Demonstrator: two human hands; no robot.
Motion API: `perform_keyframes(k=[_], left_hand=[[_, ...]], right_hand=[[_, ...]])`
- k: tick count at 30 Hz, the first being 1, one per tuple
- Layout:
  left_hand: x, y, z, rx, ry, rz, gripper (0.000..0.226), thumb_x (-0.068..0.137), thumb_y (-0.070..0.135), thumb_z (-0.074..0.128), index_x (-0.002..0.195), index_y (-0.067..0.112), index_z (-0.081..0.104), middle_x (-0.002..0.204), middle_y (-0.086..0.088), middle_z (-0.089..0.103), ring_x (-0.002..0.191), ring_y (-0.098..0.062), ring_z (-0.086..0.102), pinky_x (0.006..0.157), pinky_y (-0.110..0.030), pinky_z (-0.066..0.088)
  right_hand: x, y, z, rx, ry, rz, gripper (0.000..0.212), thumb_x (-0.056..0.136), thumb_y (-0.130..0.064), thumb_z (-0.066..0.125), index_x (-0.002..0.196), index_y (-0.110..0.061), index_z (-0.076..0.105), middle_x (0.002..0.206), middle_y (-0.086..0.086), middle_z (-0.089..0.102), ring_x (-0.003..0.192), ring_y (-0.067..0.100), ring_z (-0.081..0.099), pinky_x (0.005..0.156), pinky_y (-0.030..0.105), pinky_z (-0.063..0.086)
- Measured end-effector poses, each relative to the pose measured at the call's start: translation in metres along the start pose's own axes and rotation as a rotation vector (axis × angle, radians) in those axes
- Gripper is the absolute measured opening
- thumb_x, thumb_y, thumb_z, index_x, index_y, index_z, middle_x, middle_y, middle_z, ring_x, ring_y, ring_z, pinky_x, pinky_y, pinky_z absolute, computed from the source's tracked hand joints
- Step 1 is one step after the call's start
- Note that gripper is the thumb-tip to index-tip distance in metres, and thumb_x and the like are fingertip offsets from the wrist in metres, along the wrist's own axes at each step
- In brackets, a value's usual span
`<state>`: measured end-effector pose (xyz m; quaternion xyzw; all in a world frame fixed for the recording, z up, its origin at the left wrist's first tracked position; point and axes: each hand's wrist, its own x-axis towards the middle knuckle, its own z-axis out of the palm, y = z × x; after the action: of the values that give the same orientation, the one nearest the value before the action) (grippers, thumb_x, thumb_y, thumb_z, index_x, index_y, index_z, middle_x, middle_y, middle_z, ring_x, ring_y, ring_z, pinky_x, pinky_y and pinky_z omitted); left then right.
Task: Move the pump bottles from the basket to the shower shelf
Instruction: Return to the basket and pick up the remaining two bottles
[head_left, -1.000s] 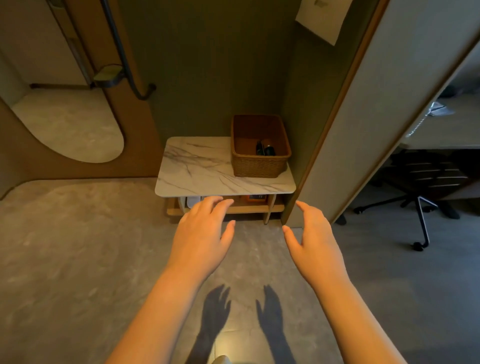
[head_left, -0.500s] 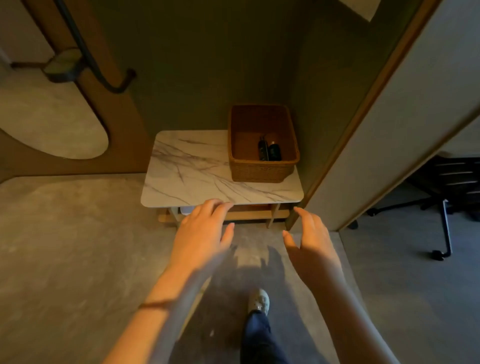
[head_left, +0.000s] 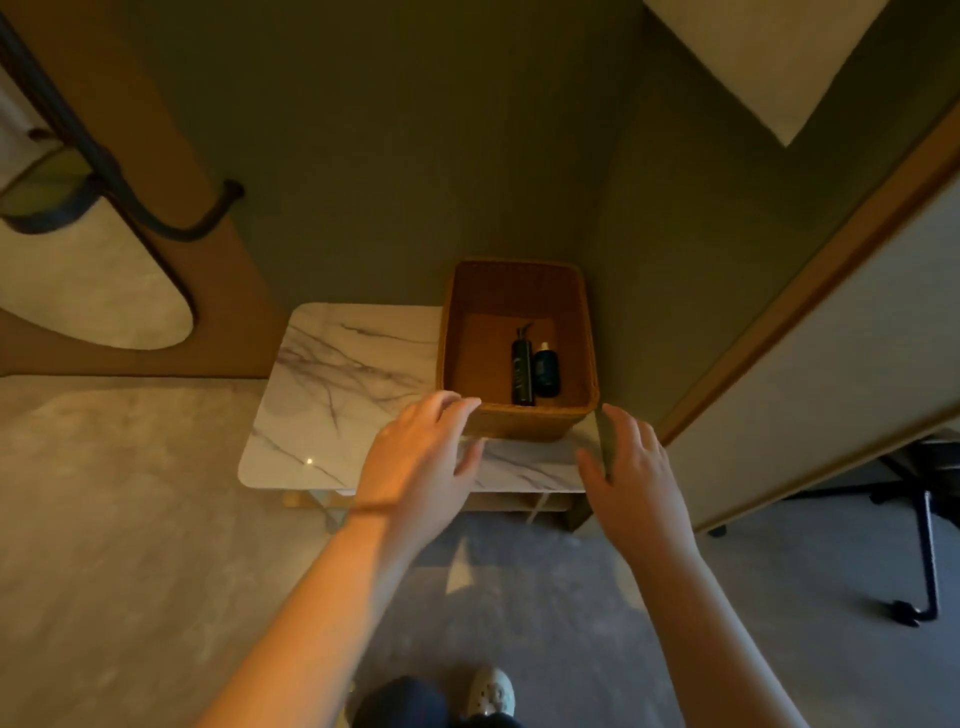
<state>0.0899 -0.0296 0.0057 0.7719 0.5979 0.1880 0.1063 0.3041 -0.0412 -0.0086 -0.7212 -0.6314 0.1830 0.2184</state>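
Note:
A brown wicker basket (head_left: 519, 422) stands on the right end of a small marble-topped table (head_left: 343, 395), tucked into the corner. Inside it lie two dark pump bottles: a tall black one (head_left: 522, 370) and a shorter dark blue one (head_left: 547, 371) to its right. My left hand (head_left: 421, 462) hovers over the table, fingers spread, its tips by the basket's front left corner. My right hand (head_left: 631, 478) is open and empty just off the basket's front right corner. A small dark shelf (head_left: 44, 200) hangs at the upper left on a brown panel.
A dark hose (head_left: 156, 218) loops down beside the shelf. A pale wall panel with a wooden edge (head_left: 810, 291) closes in on the right. An office chair's black base (head_left: 924, 561) stands at the far right. My shoe (head_left: 491, 693) shows on the grey floor.
I have stepped closer to the table and the view now looks down into the basket. Both hands have moved forward from the table's front edge to the basket's near corners.

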Motion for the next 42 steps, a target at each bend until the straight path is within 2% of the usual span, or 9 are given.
perform_keyframes(k=[6, 11, 16, 21, 24, 27, 33, 38, 42], left_hand=[[0.054, -0.037, 0.014, 0.006, -0.034, -0.041, 0.043, 0.086, 0.036, 0.052, 0.127, 0.020, 0.052, 0.117, 0.002, 0.058, 0.100, -0.011, 0.057, 0.074, -0.016, 0.036], [0.119, -0.071, 0.026, -0.036, -0.091, 0.009, 0.046, 0.089, 0.032, 0.057, 0.132, 0.017, 0.049, 0.120, 0.000, 0.056, 0.101, -0.012, 0.056, 0.074, -0.015, 0.037], [0.185, -0.101, 0.041, -0.068, -0.131, 0.042, 0.046, 0.090, 0.035, 0.055, 0.133, 0.019, 0.048, 0.122, 0.000, 0.057, 0.103, -0.012, 0.056, 0.077, -0.014, 0.036], [0.229, -0.120, 0.072, -0.111, -0.188, 0.055, 0.049, 0.091, 0.037, 0.053, 0.136, 0.023, 0.043, 0.125, 0.001, 0.055, 0.103, -0.011, 0.054, 0.075, -0.016, 0.035], [0.246, -0.129, 0.096, -0.174, -0.212, 0.030, 0.053, 0.091, 0.039, 0.051, 0.140, 0.024, 0.036, 0.126, 0.003, 0.052, 0.101, -0.008, 0.052, 0.077, -0.017, 0.037], [0.260, -0.135, 0.123, -0.244, -0.222, -0.015, 0.057, 0.092, 0.039, 0.050, 0.143, 0.023, 0.030, 0.128, 0.003, 0.049, 0.109, -0.011, 0.050, 0.084, -0.023, 0.043], [0.289, -0.144, 0.185, -0.259, -0.234, -0.111, 0.058, 0.091, 0.033, 0.053, 0.143, 0.018, 0.032, 0.131, -0.002, 0.048, 0.114, -0.016, 0.047, 0.090, -0.026, 0.041], [0.312, -0.150, 0.246, -0.284, -0.261, -0.218, 0.059, 0.090, 0.035, 0.050, 0.143, 0.021, 0.029, 0.132, -0.002, 0.045, 0.115, -0.017, 0.045, 0.091, -0.031, 0.041], [0.325, -0.152, 0.299, -0.273, -0.284, -0.215, 0.058, 0.089, 0.036, 0.051, 0.142, 0.021, 0.032, 0.129, -0.003, 0.046, 0.111, -0.018, 0.048, 0.083, -0.029, 0.044]], right_hand=[[0.067, -0.003, 0.030, -0.028, -0.045, -0.001, 0.058, 0.092, -0.038, 0.052, 0.143, -0.022, 0.028, 0.143, 0.002, 0.039, 0.133, 0.021, 0.037, 0.098, 0.031, 0.039], [0.127, -0.015, 0.052, -0.047, -0.044, 0.023, 0.059, 0.093, -0.037, 0.052, 0.144, -0.022, 0.028, 0.143, 0.002, 0.041, 0.132, 0.019, 0.038, 0.095, 0.022, 0.033], [0.190, -0.022, 0.073, -0.031, -0.077, 0.132, 0.062, 0.093, -0.036, 0.052, 0.146, -0.026, 0.021, 0.146, -0.001, 0.034, 0.132, 0.016, 0.038, 0.092, 0.024, 0.035], [0.226, -0.016, 0.098, -0.017, -0.085, 0.158, 0.062, 0.093, -0.031, 0.053, 0.146, -0.022, 0.022, 0.146, 0.001, 0.033, 0.130, 0.017, 0.038, 0.091, 0.022, 0.032], [0.243, -0.003, 0.111, 0.002, -0.114, 0.203, 0.064, 0.092, -0.030, 0.055, 0.147, -0.023, 0.021, 0.146, 0.001, 0.032, 0.132, 0.017, 0.037, 0.096, 0.026, 0.034], [0.262, 0.015, 0.125, 0.029, -0.152, 0.259, 0.067, 0.091, -0.028, 0.057, 0.147, -0.025, 0.020, 0.146, 0.001, 0.031, 0.132, 0.016, 0.035, 0.097, 0.026, 0.032], [0.313, 0.050, 0.165, 0.036, -0.183, 0.297, 0.065, 0.090, -0.023, 0.060, 0.145, -0.022, 0.026, 0.145, 0.007, 0.035, 0.131, 0.023, 0.038, 0.101, 0.032, 0.034], [0.365, 0.082, 0.208, 0.027, -0.262, 0.297, 0.066, 0.088, -0.021, 0.062, 0.145, -0.019, 0.028, 0.144, 0.009, 0.037, 0.131, 0.025, 0.038, 0.104, 0.036, 0.034], [0.399, 0.112, 0.238, 0.049, -0.304, 0.280, 0.063, 0.089, -0.019, 0.060, 0.144, -0.018, 0.030, 0.142, 0.010, 0.039, 0.130, 0.025, 0.039, 0.107, 0.046, 0.037]])
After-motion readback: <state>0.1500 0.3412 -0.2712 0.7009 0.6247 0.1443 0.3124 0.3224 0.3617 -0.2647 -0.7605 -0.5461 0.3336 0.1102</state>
